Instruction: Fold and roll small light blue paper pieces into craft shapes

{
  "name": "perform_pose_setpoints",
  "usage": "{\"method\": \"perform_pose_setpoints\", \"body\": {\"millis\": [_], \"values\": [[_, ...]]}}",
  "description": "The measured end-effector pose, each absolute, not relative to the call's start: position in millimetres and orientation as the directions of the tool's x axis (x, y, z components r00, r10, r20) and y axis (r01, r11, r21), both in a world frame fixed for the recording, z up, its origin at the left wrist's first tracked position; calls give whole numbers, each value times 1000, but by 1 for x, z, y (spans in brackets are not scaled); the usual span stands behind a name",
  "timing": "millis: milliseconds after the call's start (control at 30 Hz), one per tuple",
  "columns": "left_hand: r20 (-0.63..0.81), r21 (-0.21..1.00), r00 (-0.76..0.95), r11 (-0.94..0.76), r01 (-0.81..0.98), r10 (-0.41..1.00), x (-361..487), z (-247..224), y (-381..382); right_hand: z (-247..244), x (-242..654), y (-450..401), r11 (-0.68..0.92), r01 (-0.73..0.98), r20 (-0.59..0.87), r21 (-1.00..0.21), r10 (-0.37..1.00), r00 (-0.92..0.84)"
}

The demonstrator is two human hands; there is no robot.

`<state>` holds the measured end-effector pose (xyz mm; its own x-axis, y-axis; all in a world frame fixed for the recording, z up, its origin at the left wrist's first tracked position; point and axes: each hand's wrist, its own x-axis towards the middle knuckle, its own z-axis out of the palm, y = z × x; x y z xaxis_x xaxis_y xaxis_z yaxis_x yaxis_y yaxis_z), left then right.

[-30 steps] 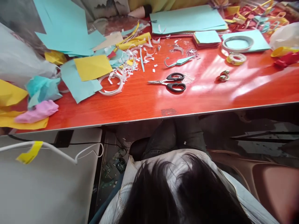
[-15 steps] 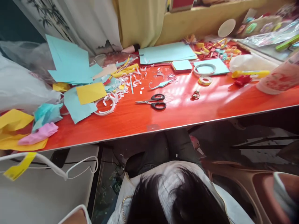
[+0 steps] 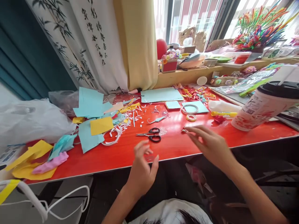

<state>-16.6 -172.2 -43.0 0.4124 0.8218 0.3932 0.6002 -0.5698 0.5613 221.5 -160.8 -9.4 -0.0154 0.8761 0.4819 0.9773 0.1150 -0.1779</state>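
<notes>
My left hand (image 3: 143, 171) hovers at the table's front edge, thumb apart from loosely curled fingers, nothing in it. Just beyond it lie black-handled scissors (image 3: 154, 134), blades pointing left. My right hand (image 3: 211, 147) reaches in from the right with fingers stretched out and thumb apart. Its fingertips are at a small shiny metallic piece (image 3: 184, 130) on the red table; whether they touch it I cannot tell. Behind are a small tape roll (image 3: 191, 117), a larger white ring-shaped roll (image 3: 196, 109) and a narrow cut strip of blue paper (image 3: 160, 119).
Blue sheets (image 3: 91, 102), a yellow sheet (image 3: 102, 125) and white paper scraps cover the left side. A white plastic bag (image 3: 35, 119) bulges at far left. A tall lidded paper cup (image 3: 259, 109) stands at right, near a yellow tube (image 3: 223, 114). Craft items line the windowsill.
Both hands have come in over the table's front edge, the right one to the metallic piece. The view has tilted up, showing the window and sill.
</notes>
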Motion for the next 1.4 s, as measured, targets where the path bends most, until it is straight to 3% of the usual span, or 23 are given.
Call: {"method": "perform_pose_setpoints", "body": {"millis": [67, 167, 233, 300, 367, 467, 567, 667, 833, 933, 1000, 1133, 1200, 1333, 1400], "values": [[411, 543, 425, -591, 596, 806, 4, -27, -149, -22, 221, -143, 65, 983, 377, -172, 926, 4], [422, 319, 526, -664, 676, 738, 36, -3, -105, -38, 220, -117, 24, 984, 279, -174, 960, 26], [322, 180, 584, -654, 735, 745, 50, 6, -76, -41, 218, -102, 103, 968, 253, -229, 966, -43], [163, 120, 652, -670, 732, 741, 54, 8, -49, -39, 217, -85, 194, 937, 259, -290, 959, -118], [109, 127, 678, -686, 716, 727, 50, 5, -26, -33, 219, -66, 247, 911, 293, -329, 944, -150], [138, 134, 639, -653, 745, 757, 34, -4, -1, -17, 238, -30, 248, 904, 343, -349, 931, -123], [185, 171, 582, -609, 774, 792, 17, -9, 12, 0, 275, 5, 143, 941, 335, -305, 941, -35], [182, 219, 564, -592, 775, 806, 6, -11, 19, 9, 311, 33, -81, 976, 346, -204, 926, 149], [86, 286, 560, -559, 778, 824, -7, -13, 26, 2, 333, 51, -190, 969, 283, -160, 931, 230], [84, 313, 562, -558, 769, 823, -12, -15, 31, -3, 315, 45, -230, 961, 340, -153, 901, 270], [167, 306, 542, -566, 765, 823, -11, -19, 33, -7, 290, 38, -109, 978, 449, -177, 875, 179], [289, 262, 504, -574, 776, 814, -2, -27, 34, -20, 226, 21, 492, 825, 344, -277, 853, -393], [297, 271, 506, -579, 769, 810, 1, -28, 33, -28, 200, 15, 546, 808, 398, -224, 808, -435], [318, 330, 499, -587, 739, 806, 3, -19, 30, -34, 183, 9, 536, 844, 550, -2, 705, -447], [376, 385, 464, -591, 709, 802, 2, -13, 29, -31, 188, 10, 514, 857, 605, 30, 673, -425]]}}
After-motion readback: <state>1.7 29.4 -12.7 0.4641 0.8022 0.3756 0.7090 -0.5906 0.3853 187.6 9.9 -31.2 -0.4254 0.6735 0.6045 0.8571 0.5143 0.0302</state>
